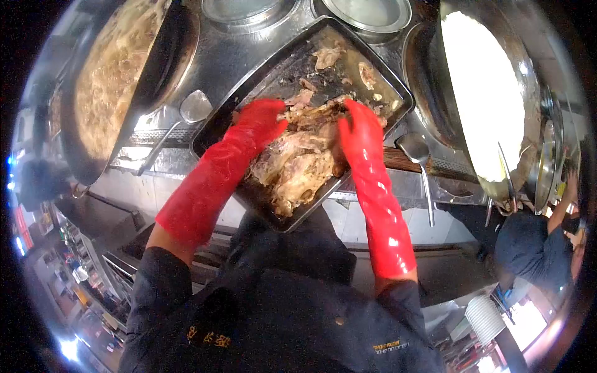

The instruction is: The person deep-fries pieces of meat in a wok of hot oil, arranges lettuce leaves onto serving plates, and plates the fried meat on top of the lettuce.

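Long red rubber gloves cover both my hands. A dark rectangular tray (388, 84) lies turned cornerwise in front of me, holding a heap of cooked meat (298, 165) that looks brown and pale, with bone showing. At the heap's upper left, my left hand (264, 121) has its fingers curled on the meat. My right hand (360, 124) grips the opposite end of the same long, bony piece, thumb and fingers bent round it. The glove hides part of each grip. Loose meat scraps (328, 58) lie in liquid toward the tray's far corner.
A large wok (115, 81) of brownish contents stands left, another wok (488, 93) with bright white contents right. Ladles (196, 107) (415, 149) rest on either side of the tray. Round metal containers (370, 15) stand behind. Another person (535, 245) is at far right.
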Tool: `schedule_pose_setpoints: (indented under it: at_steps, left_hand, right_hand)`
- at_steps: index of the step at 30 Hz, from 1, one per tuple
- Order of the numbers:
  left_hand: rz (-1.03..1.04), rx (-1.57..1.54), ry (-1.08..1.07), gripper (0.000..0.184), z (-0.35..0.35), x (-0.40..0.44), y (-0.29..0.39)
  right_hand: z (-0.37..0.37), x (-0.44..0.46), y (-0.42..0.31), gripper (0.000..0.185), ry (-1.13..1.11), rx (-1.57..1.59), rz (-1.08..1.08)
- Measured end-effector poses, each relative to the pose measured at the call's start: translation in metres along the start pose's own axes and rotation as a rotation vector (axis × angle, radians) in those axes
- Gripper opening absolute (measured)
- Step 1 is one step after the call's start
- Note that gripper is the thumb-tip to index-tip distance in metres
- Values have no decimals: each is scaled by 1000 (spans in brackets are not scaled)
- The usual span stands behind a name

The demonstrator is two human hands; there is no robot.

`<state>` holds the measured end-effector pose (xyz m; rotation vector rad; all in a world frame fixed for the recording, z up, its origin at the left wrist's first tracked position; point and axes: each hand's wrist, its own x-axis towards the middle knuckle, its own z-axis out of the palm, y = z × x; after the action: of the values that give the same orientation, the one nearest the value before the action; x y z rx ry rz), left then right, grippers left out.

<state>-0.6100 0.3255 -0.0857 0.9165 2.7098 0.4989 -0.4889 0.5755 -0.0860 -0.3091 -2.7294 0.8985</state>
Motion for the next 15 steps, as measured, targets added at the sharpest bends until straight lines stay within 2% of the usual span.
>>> schedule_pose_setpoints:
  at_steps: [1,3,4,5,6,7,8,9,10,12,13,15]
  left_hand:
    - [36,60,-87,38,0,0,5]
    - [-4,62,-144,36,-2,-4,19]
    - [-36,61,-198,35,-2,-7,24]
    - [-35,58,-189,35,2,-11,25]
    - [-32,12,-89,37,9,-16,23]
    - [-29,-36,9,38,16,-22,18]
    - [-29,-40,19,38,17,-26,16]
    - [31,-55,132,40,18,-32,13]
    - [87,-72,241,43,20,-41,11]
    - [75,-113,199,46,3,-64,16]
    - [36,-190,218,45,-11,-80,20]
    - [-51,-286,225,45,-19,-114,15]
  right_hand:
    - [21,22,5,42,-65,120,-75]
    - [47,66,-6,38,-209,146,-12]
    - [61,81,-8,38,-211,144,-18]
    - [77,94,-6,38,-359,-9,-100]
    - [87,106,-10,38,-501,-167,-180]
    - [99,113,-17,38,-495,-177,-185]
    - [108,119,-28,38,-586,-288,-167]
    - [118,124,-30,39,-680,-400,-150]
    - [123,122,-27,39,-687,-409,-160]
    - [133,112,-3,37,-592,-205,-220]
    - [121,119,-2,37,-593,-219,-226]
    - [86,135,-5,32,-689,-131,8]
